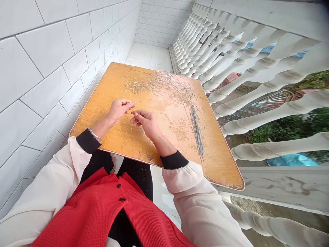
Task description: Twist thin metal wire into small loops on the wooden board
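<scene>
Over the middle of a worn wooden table my two hands meet. My left hand and my right hand both pinch a thin bent wire, whose loose end hangs down between them toward the tabletop. Both hands have their fingers closed on it. Beyond them lies a tangle of shaped wire loops spread across the far half of the table. A bundle of straight wires lies along the right side.
A white tiled wall runs close along the left. On the right stands a white balustrade, with greenery beyond. Small debris speckles the tabletop near my right hand. My red garment and black trousers fill the lower view.
</scene>
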### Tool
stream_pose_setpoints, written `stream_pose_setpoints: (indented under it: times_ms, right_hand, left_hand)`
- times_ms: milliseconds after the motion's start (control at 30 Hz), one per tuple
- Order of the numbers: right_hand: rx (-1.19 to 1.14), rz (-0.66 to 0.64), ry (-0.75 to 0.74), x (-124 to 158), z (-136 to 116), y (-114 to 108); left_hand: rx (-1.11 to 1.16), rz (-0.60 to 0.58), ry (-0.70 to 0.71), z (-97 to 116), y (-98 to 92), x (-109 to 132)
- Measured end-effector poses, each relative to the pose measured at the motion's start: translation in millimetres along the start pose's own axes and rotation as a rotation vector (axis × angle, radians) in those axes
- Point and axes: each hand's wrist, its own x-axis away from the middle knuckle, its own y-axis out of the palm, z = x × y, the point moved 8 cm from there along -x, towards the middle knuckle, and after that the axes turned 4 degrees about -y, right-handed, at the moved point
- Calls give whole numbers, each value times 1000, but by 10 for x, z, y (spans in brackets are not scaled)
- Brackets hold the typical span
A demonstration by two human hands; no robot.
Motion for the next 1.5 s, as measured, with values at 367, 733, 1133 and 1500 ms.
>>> stream_pose_setpoints:
  times_ms: [367,733,1133,1500]
  right_hand:
    - [-63,-81,-28,29,2,142]
    - [-127,31,18,33,63,118]
    - [-296,176,44,27,119,3]
    - [19,136,-11,-8,-23,-157]
  left_hand:
    - [-39,-18,19,9,25,-13]
    - [-124,133,134,16,-61,-2]
    - [30,111,32,-6,19,39]
    - [-69,-26,-102,12,40,31]
